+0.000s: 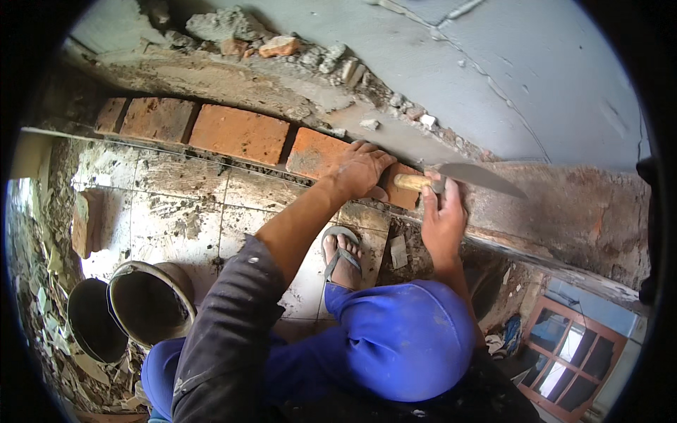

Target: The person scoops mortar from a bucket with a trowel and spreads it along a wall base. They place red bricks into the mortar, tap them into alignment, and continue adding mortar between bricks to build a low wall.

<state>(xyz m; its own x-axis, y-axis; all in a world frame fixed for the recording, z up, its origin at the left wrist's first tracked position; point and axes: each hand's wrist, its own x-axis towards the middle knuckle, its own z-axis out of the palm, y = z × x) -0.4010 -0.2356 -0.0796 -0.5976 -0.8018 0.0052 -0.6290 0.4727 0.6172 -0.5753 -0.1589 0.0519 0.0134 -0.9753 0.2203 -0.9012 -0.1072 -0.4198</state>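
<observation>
A row of orange bricks (240, 132) lies along a low ledge, with gaps between some of them. My left hand (360, 171) is closed over the brick ends near the row's right end, fingers curled across the top and thumb on the near side. It partly hides the last brick (405, 196) and the brick (314, 153) left of it. My right hand (446, 215) pinches a trowel (486, 179) where the handle meets the blade. The trowel's wooden handle extends left over the last brick, while its dark blade points right over the bare ledge.
A string (162, 149) runs along the bricks' near edge. Rubble (282, 47) lines the far wall. Two buckets (151, 299) stand at the lower left near a loose brick (86, 222). My sandalled foot (343, 257) is on dirty tiles (250, 222). A wood-framed window (571, 352) is lower right.
</observation>
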